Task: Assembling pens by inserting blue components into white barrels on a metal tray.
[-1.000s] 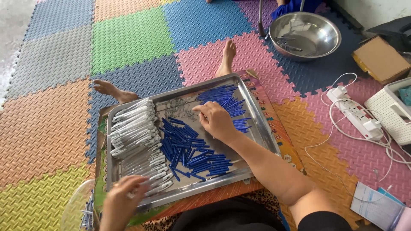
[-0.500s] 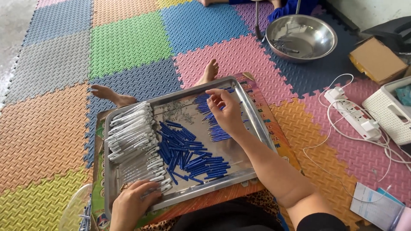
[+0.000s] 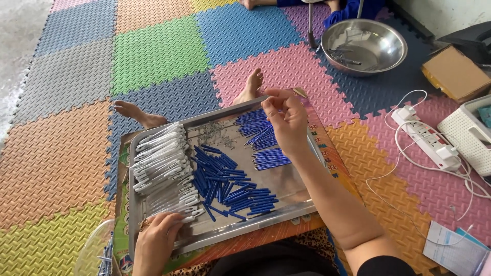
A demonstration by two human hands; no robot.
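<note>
The right hand (image 3: 286,118) is lifting at the frame's centre, its grip pinching a thin blue refill (image 3: 273,98). The left hand (image 3: 156,240), lower left, is pressing its fingers on white pen barrels (image 3: 161,163) in the steel tray (image 3: 255,225). Many blue caps (image 3: 225,184) are lying loose, so most assembly looks undone.

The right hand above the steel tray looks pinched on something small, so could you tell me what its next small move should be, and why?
Probably bring the right hand down and left toward the left hand, which rests on the white pen barrels at the near edge of the steel tray. Its fingertips seem pinched on something too small to identify, raised over the thin blue refills, so joining it to a barrel looks likely.
</note>
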